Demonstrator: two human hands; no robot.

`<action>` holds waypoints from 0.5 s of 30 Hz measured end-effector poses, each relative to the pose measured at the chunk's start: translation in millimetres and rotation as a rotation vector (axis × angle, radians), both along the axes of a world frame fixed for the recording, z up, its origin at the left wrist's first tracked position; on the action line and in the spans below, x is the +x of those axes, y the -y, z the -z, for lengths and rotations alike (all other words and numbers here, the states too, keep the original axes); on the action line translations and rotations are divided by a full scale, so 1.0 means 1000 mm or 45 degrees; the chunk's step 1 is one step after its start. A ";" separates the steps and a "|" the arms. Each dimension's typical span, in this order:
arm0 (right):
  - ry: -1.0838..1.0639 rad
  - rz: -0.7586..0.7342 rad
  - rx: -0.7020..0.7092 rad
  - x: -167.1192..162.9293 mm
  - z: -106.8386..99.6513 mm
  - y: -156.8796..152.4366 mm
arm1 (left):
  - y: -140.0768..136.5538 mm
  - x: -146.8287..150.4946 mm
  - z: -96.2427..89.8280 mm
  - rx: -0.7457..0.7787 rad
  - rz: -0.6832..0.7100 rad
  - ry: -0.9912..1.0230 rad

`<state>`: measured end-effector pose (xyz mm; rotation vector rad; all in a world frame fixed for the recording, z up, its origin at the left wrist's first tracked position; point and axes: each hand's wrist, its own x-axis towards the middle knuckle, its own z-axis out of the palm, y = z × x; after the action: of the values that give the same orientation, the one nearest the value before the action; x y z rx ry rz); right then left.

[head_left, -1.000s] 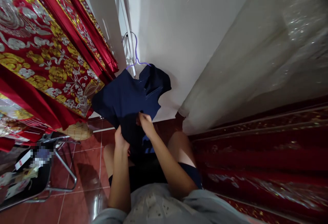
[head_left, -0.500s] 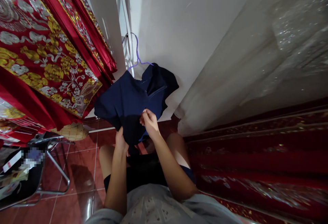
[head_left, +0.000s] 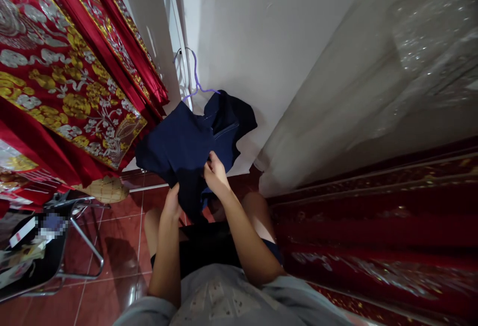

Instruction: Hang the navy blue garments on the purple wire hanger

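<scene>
Your left hand [head_left: 172, 204] is closed on the lower left edge of the navy garment [head_left: 182, 137], thumb lying along the near side; its fingers are hidden by the cloth, so you cannot tell how they curl. Your right hand [head_left: 217, 174] sits a little higher and to the right, thumb and forefinger drawn together in a pinch at the garment's front, the other fingers folded in. How much cloth lies inside that pinch is too small to tell.

The garment spreads beyond and above both hands, its collar opened to one side, and its dark lower part droops between your wrists toward your knees. Just above its shoulders is the purple hanger [head_left: 197, 76], its hook up by a white pole [head_left: 178, 22]. Behind, past your grip, stands a pale wall [head_left: 254, 32].

Left of your left hand hangs red cloth [head_left: 80, 87] worked in gold and silver, with a tan netted bundle [head_left: 108, 190] below it. Lower and farther left, a black folding chair [head_left: 47, 271] bears small items on red floor tiles [head_left: 119, 246]. Well right of your right hand hangs a pale sheer cloth [head_left: 336, 102], with dark red fabric [head_left: 366, 221] beneath.
</scene>
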<state>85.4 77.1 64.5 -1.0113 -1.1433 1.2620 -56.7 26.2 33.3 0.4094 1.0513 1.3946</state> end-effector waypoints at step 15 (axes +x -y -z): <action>0.104 -0.202 -0.128 0.006 0.008 0.010 | -0.011 0.001 0.005 0.698 -0.257 -1.508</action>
<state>90.9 67.3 56.9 -1.0709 -1.2531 1.4272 -56.1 37.5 28.3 1.7085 1.6395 1.6096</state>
